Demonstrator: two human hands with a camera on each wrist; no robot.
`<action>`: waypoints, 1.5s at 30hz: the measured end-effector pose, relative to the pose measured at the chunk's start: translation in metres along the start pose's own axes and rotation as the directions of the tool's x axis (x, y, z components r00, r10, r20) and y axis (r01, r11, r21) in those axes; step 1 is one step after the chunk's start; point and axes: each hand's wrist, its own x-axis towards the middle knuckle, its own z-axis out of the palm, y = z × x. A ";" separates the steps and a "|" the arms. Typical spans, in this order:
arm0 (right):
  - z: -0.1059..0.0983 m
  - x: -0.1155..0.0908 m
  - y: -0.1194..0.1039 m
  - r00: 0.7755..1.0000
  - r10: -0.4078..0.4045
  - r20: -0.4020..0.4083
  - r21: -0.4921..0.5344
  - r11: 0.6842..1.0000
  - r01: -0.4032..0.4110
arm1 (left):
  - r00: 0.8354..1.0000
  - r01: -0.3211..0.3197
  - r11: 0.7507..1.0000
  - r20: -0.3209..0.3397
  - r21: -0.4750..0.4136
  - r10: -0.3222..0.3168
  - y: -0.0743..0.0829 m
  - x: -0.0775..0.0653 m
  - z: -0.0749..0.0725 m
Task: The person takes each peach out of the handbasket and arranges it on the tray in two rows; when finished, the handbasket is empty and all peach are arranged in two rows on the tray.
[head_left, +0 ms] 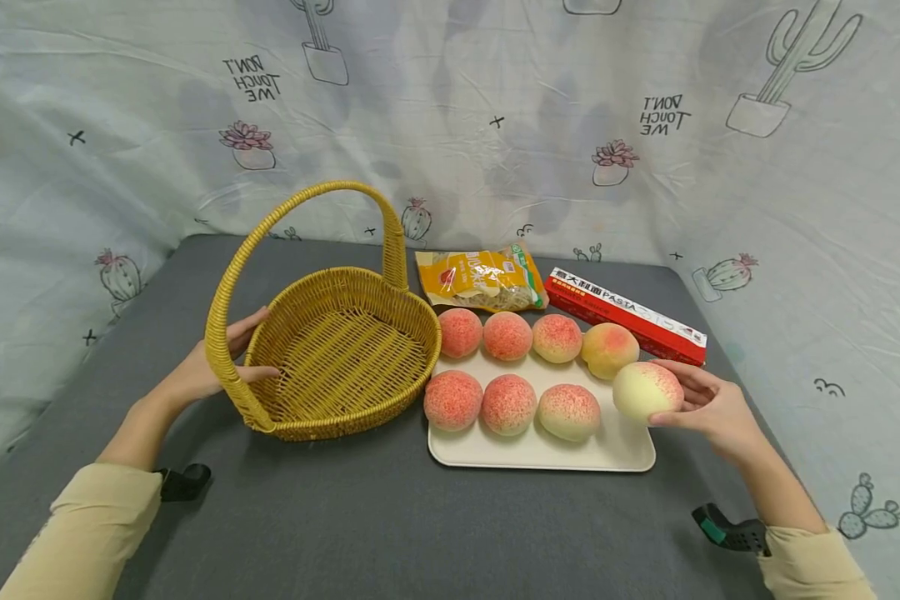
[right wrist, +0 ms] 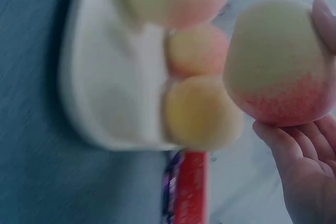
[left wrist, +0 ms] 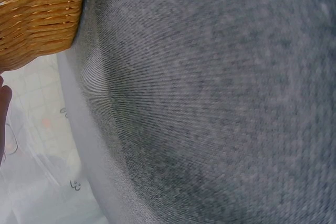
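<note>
My right hand (head_left: 720,412) holds a pale peach (head_left: 645,393) with a pink-speckled side, between thumb and fingers. In the right wrist view this peach (right wrist: 281,66) is raised above the tray's level. Below it, at the tray's right end, lies the cream tray (head_left: 540,458), bearing several more peaches in two rows. A yellow peach (head_left: 610,350) sits at the right of the back row. On the left, my left hand (head_left: 210,362) grips the rim of a yellow woven basket (head_left: 345,421) with a tall handle, its thumb over the inner side. No fruit is inside the basket.
Behind the tray lie an orange food packet (head_left: 482,279) and a long red pasta box (head_left: 630,317), set at a slant. The grey tabletop (head_left: 390,533) extends in front. A patterned white cloth (head_left: 450,125) hangs along the back and right side.
</note>
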 end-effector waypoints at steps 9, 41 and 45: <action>-0.001 0.001 0.025 0.996 0.083 0.028 -0.213 0.974 -0.076 | 0.999 -0.031 1.000 -0.011 0.005 0.031 -0.002 0.001 0.001; 0.015 0.000 0.023 0.993 0.058 0.105 -0.456 0.890 -0.003 | 1.000 0.029 0.999 0.003 0.025 -0.029 -0.001 0.000 0.001; 0.017 0.002 0.022 0.993 0.079 0.084 -0.502 0.865 -0.026 | 0.999 0.030 0.999 0.011 0.011 -0.030 -0.002 0.000 0.001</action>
